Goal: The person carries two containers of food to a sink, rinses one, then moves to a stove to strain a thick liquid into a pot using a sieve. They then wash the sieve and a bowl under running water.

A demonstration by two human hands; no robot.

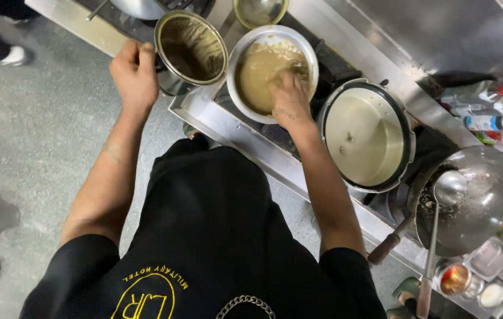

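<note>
Over the stove, left hand gripping steel pot rim, right hand half-curled in batter bowl, grasp unclear

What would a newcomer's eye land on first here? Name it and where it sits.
First the wide pan of thick beige batter at top centre on the steel stove counter, with the right hand dipped into it. Just left, the left hand grips a steel pot smeared brown inside. To the right sits a lidded cooker.
</note>
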